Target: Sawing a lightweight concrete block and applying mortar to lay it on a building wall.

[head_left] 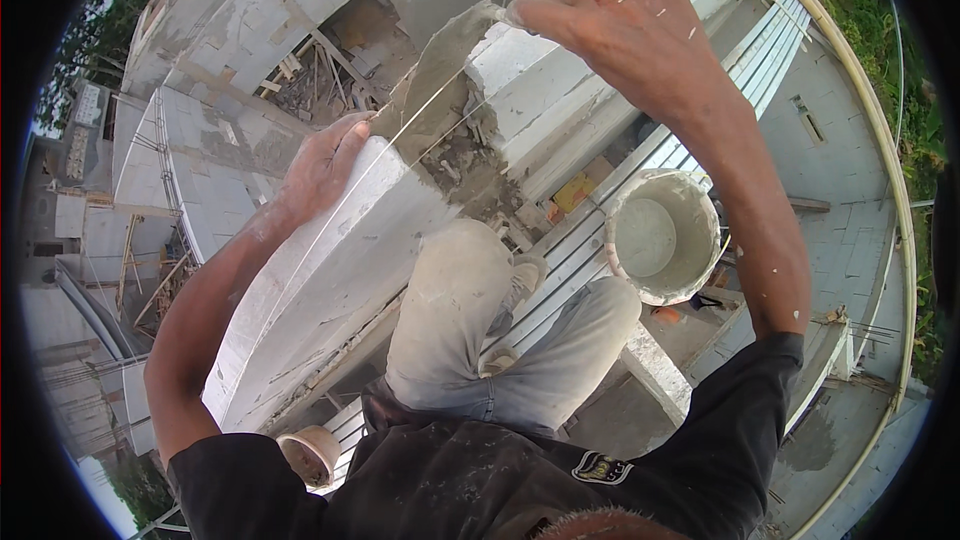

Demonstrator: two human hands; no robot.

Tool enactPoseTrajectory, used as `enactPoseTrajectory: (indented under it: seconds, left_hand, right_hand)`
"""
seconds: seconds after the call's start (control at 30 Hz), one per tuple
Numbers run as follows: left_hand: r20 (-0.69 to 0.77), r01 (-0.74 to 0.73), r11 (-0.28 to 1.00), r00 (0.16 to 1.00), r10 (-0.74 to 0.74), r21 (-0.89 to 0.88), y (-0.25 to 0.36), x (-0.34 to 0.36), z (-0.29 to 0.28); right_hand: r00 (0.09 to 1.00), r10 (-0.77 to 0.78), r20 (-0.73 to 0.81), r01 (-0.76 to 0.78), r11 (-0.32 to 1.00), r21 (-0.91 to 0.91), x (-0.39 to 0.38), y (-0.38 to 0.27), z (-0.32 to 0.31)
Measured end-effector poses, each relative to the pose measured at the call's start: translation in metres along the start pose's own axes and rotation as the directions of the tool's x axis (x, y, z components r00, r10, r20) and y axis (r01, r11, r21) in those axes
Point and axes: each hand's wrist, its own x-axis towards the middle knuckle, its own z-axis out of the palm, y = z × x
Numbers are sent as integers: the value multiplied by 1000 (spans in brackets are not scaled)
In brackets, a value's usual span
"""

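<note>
My left hand (325, 165) is at the end of a long white block (320, 280), its fingers closed at the near left corner of a flat, mortar-smeared grey piece (440, 65). My right hand (610, 10), flecked with white, is raised farther off with its fingers curled at the piece's far corner. Between the hands, the grey piece spans the gap before another white block (530, 70). A thin taut string (350, 187) runs slantwise past the block and across the grey piece. My fingertips are partly hidden.
A mortar-crusted bucket (662, 237) stands right of my knees, beside long ribbed metal strips (570, 275). A smaller bucket (309, 457) is at lower left. Rubble (470, 160) lies in the gap. Lower down are scrap timber (335, 65) and block walls (210, 150). A curved pole (880, 140) borders the right.
</note>
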Motion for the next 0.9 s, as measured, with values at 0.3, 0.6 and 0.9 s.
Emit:
enactPoseTrajectory:
  seconds: [0.3, 0.6, 0.9]
  left_hand:
    - [1, -18, 1000, 1000, 18, -18, -3, 0, 0]
    - [-10, 5, 1000, 1000, -5, 18, -4, -3, 1]
    - [1, 17, 1000, 1000, -17, 2, -17, 4, 2]
  right_hand:
    - [995, -23, -93, 5, 983, -185, -5, -16, 9]
    - [985, 151, -84, -160, 980, -115, -32, -26, 2]
    - [332, 922, 197, -923, 275, 270, -200, -13, -65]
